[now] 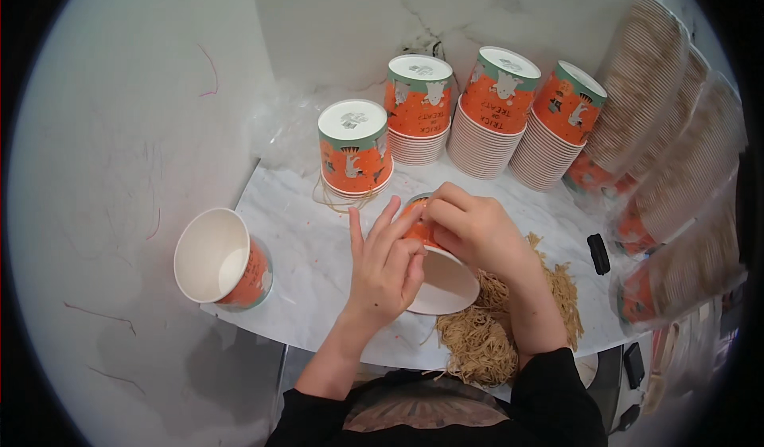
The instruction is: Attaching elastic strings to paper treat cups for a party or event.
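Cup (446, 286) lay tilted beneath the close-set left hand (382, 276) and right hand (476, 228), mouth toward the black shirt (557, 399), base away; whether either gripped it, I couldn't tell.

One left hand (382, 276), one right hand (475, 228), one tipped cup (442, 284)
Beyond that cup: four inverted stacks (497, 101); left, one loose cup (219, 258); right, at least four bagged stacks (649, 81).
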The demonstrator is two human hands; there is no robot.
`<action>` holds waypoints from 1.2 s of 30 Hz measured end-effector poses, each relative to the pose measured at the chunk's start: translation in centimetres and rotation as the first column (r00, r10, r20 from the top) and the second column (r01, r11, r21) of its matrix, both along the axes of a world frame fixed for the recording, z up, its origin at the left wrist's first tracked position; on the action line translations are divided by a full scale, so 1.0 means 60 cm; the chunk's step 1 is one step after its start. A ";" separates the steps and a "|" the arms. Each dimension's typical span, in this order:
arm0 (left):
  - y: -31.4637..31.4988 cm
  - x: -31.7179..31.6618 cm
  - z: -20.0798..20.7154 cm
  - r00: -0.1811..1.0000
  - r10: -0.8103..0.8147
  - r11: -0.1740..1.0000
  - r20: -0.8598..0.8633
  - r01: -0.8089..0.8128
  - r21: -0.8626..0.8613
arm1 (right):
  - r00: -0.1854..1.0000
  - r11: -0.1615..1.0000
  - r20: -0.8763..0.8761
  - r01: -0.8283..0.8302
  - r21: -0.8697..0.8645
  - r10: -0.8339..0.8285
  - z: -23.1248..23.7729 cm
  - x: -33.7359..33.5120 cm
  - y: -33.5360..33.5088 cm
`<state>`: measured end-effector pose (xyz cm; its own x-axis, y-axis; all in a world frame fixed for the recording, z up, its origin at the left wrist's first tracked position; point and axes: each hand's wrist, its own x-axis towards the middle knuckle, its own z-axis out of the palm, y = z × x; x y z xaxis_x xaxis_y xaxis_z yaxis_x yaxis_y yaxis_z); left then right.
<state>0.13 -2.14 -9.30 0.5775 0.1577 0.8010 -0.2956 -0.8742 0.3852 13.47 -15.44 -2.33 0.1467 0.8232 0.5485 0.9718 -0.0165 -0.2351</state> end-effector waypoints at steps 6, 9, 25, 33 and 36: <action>-0.009 -0.017 0.050 0.976 -0.098 0.972 -0.196 0.051 -0.231 | 0.998 0.998 -0.070 0.003 0.064 0.002 0.011 0.019 -0.020; -0.011 -0.015 0.074 0.943 -0.172 0.887 -0.285 0.022 -0.461 | 0.997 0.998 -0.083 -0.002 0.063 0.007 0.011 0.019 -0.026; 0.073 0.042 0.024 0.471 -0.835 0.424 -0.284 0.225 -0.877 | 0.978 0.993 -0.204 -0.056 -0.102 0.034 -0.008 0.029 -0.023; 0.067 0.045 0.001 0.487 -0.865 0.279 -0.122 0.264 -0.924 | 0.895 0.986 -0.436 -0.146 -0.081 0.097 -0.016 0.031 -0.018; 0.066 0.042 -0.021 0.580 -0.811 0.244 -0.073 0.222 -0.944 | 0.857 0.998 -0.516 -0.044 -0.055 0.009 -0.016 0.024 -0.014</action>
